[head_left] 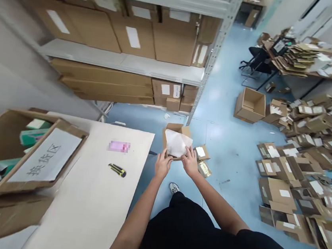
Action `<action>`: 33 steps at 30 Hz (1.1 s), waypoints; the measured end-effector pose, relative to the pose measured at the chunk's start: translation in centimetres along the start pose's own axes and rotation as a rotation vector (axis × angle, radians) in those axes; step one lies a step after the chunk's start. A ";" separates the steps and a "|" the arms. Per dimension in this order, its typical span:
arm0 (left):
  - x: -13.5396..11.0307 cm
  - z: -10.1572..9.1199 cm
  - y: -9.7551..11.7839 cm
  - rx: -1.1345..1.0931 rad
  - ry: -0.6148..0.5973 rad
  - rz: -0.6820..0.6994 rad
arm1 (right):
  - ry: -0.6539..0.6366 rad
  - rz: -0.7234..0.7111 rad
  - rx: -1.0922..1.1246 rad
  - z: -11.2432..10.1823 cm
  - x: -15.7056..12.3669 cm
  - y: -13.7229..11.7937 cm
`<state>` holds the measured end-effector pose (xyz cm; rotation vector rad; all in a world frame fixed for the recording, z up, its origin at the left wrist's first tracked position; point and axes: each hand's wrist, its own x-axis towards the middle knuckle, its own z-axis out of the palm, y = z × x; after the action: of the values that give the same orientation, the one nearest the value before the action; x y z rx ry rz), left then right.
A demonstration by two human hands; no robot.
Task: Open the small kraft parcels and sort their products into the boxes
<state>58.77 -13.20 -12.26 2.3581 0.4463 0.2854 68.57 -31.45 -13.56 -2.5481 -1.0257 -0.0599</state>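
Observation:
In front of my legs, above the blue floor, is a small open cardboard box (186, 131). A white sheet (175, 143), perhaps paper or a thin bag, lies across its opening. My left hand (163, 164) grips the near left edge of the box, thumb and fingers closed on the cardboard. At the near right corner, my right hand (190, 161) holds the box, with fingertips also touching the white sheet. What lies under the sheet is hidden. On the white table to my left rest a black and yellow utility knife (117, 170) and a blurred pink item (119, 146).
The white table (97, 204) carries an open carton (72, 161) of green boxes. A metal shelf (125, 64) with cartons stands ahead. Two small boxes (202, 152) lie on the floor by my right hand. Many cardboard boxes (281, 193) cover the floor at right, near a large open carton (249, 106).

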 end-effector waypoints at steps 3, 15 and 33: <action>5.7 4.0 3.8 0.020 -0.089 0.092 | -0.001 0.125 -0.100 -2.1 1.2 5.6; 9.4 3.7 2.8 0.079 -0.001 0.014 | -0.167 0.252 0.062 -1.9 7.3 13.7; -24.9 -9.9 -2.9 0.183 0.770 -0.591 | -0.353 -0.833 0.494 3.2 -0.6 -23.4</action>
<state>32.05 -15.01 -9.03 2.0821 1.5413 0.8908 52.01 -15.29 -8.67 -1.5884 -1.8938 0.3781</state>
